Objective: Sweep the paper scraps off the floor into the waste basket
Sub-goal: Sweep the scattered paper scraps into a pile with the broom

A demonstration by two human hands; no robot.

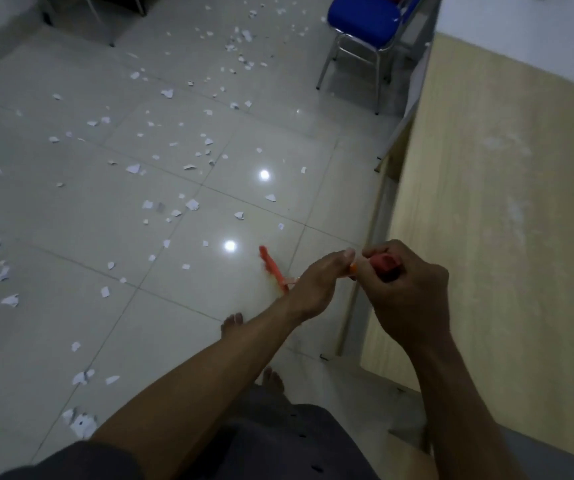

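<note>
Two hands meet low in the view, above dark shorts [278, 445] and a bare foot [233, 322]. The right hand [407, 289] is clenched round the top end of an orange broom's handle [386, 263]; the left hand [313, 285] grasps the same handle just below, thumb laid along it. The blurred broom head [272, 269] sits low at the tiled floor [53, 220], near the wooden table [486, 202]. White paper scraps [192, 204] lie scattered over the tiles ahead and leftward, reaching the far blue chair [361, 22].
</note>
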